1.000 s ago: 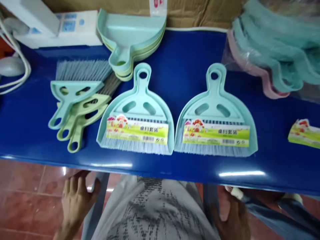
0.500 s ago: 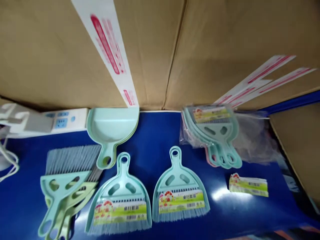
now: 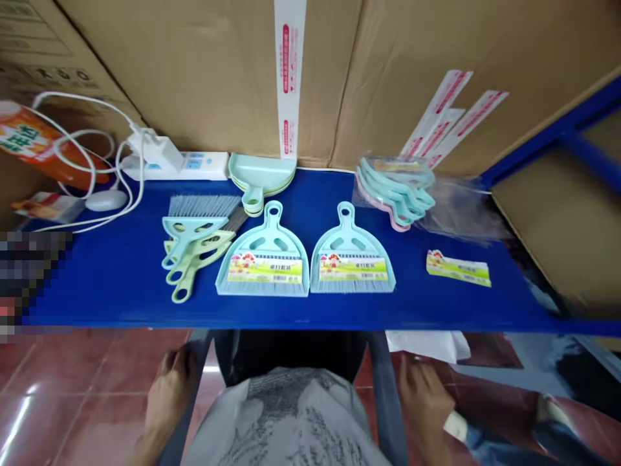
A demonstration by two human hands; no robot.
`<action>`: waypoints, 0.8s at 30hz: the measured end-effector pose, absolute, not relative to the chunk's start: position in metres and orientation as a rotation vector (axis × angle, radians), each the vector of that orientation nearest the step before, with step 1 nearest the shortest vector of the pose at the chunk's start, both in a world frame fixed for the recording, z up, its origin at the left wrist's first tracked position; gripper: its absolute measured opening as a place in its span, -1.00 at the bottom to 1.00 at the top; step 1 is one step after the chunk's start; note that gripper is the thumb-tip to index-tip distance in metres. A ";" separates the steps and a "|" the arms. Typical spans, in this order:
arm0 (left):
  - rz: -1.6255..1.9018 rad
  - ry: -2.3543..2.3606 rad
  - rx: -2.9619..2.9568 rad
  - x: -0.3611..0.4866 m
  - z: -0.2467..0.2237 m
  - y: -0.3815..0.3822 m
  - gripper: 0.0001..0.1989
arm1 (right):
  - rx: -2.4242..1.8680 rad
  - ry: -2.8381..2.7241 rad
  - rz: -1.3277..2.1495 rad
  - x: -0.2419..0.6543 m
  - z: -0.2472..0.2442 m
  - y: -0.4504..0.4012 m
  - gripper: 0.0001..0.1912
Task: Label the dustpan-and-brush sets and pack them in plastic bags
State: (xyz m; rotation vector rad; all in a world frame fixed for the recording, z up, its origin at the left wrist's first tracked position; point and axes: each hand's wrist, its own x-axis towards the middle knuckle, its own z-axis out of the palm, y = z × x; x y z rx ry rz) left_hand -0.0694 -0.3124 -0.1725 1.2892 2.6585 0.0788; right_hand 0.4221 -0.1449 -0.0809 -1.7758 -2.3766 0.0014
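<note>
Below the table's front edge, my left hand (image 3: 169, 391) is beside the left chair armrest (image 3: 180, 414), its fingers loosely bent and apart. On the other side, my right hand (image 3: 427, 398) hangs by the right armrest, blurred, with nothing visible in it. Nearest on the table lie two light-blue dustpans, the left dustpan (image 3: 252, 244) and the right dustpan (image 3: 371, 244), each with a brush and printed label card in it. Left of them overlap a blue brush (image 3: 189, 236) and green brushes (image 3: 196, 262). Behind sits a stack of dustpans (image 3: 264, 169).
Bagged dustpan sets (image 3: 398, 184) lie at the back right, with a loose label card (image 3: 458, 268) before them. At the back left are a power strip (image 3: 208, 165), white cables, and an orange bottle (image 3: 36, 145). Cardboard (image 3: 218, 77) walls the rear. A person's sleeve (image 3: 499, 446) shows lower right.
My view has pulled back and lowered, so the table's front edge, my lap and both hands now show. The items on the table appear to lie as before.
</note>
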 end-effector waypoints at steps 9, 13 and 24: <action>0.827 1.914 2.330 0.003 -0.161 -0.277 -0.78 | -1.549 -1.714 -0.152 0.411 0.049 0.055 -0.55; 0.837 1.682 2.452 0.026 -0.148 -0.274 -0.76 | -1.599 -1.899 0.006 0.346 0.049 0.105 -0.29; 0.837 1.607 2.301 0.022 -0.168 -0.270 -0.75 | -1.741 -2.020 -0.058 0.312 0.032 0.115 -0.14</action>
